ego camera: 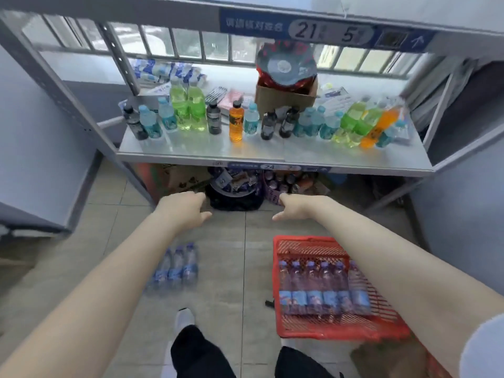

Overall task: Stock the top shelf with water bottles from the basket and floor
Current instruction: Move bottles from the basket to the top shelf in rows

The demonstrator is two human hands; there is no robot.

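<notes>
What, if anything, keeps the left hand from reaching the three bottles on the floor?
Probably yes, it can reach them. The left hand is empty and open, and the three bottles sit alone on the floor; the red basket is off to their right.

The middle shelf (313, 156) carried a loose row of bottles along its front: dark ones (214, 118), pale blue ones (251, 120), green ones (188, 107) and an orange one (236, 122) near the middle. Behind them stood a cardboard box (283, 99), with white-and-blue packets (169, 72) at the back left. Of the top shelf (136, 12) only the front edge showed. On the tiled floor (231, 255), three water bottles (177, 264) sat side by side at the left, well apart from the red basket (313, 246) at the right, which held a row of bottles (321, 290). Under the middle shelf sat a carton (182, 178), a dark bag (234, 200) and a purple basket (272, 189).
</notes>
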